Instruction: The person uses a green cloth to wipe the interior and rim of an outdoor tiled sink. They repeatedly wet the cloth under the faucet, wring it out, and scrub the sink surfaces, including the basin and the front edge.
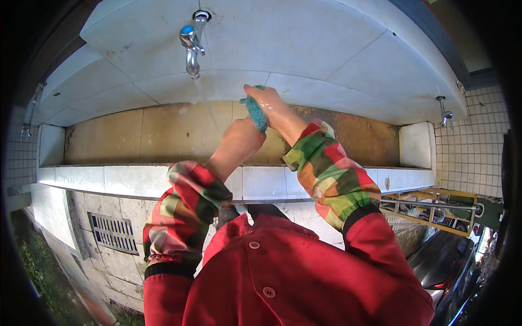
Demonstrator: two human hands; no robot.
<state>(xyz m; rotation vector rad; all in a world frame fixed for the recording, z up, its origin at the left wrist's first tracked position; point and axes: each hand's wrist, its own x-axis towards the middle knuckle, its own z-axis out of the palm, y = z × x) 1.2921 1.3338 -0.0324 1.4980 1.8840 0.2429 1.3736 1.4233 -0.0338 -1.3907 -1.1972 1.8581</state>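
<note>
A wet green-blue cloth [255,112] is bunched between my two hands over a long tiled trough sink [183,130]. My right hand [267,104] is closed round its upper part, the thumb at the top. My left hand [242,136] grips its lower end, knuckles up, the fingers mostly hidden. Left of my hands, water runs from a chrome tap [192,53] with a blue-marked knob and falls into the trough. Colourful patterned sleeve covers are on both forearms.
The trough's white tiled front edge [261,183] lies between me and the basin. Further taps are at the far left [26,126] and right [446,114]. A drain grate [114,232] is in the floor at left. A yellow metal frame [432,228] and a dark car [442,258] are at right.
</note>
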